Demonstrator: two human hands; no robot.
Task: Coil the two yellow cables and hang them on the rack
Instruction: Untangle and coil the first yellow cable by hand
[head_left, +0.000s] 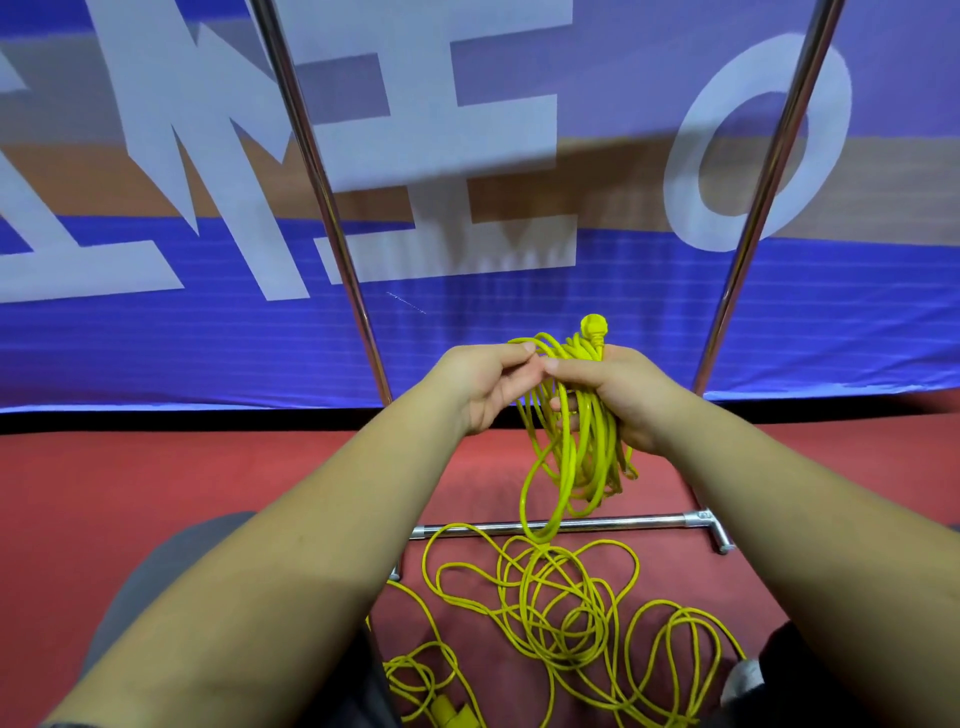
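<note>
Left upright: the rack's chrome pole rises at 11 o'clock of your hands, in front of the blue banner. The hanging bar is out of view.
Left hand: your thumb and forefinger pinch a single strand at the top of the coil, with the other fingers curled underneath.
Coil: it is held up between your hands. Its loops droop toward 6 o'clock, and the longest one crosses the base bar in view.
Yellow plug: it stands up at 12 o'clock of your right hand.
Right hand: your fingers are wrapped round the bundled loops and grip them.
Loose cable: overlapping rings lie on the red floor at 6 o'clock of the coil. A second plug lies at 7 o'clock. You cannot tell which strands belong to which cable.
Right upright: it rises at 1 o'clock, well apart from the coil.
Risk, snag: the floor rings cross each other, so a fast pull could cinch them into a knot or drag the second cable along.
Risk, catch: some strands lie near the base bar and its foot, and a lifted loop could hook there.
Risk, spill: the loops differ in length, so easing your right-hand grip while feeding in the next turn could let the bundle slide apart.
</note>
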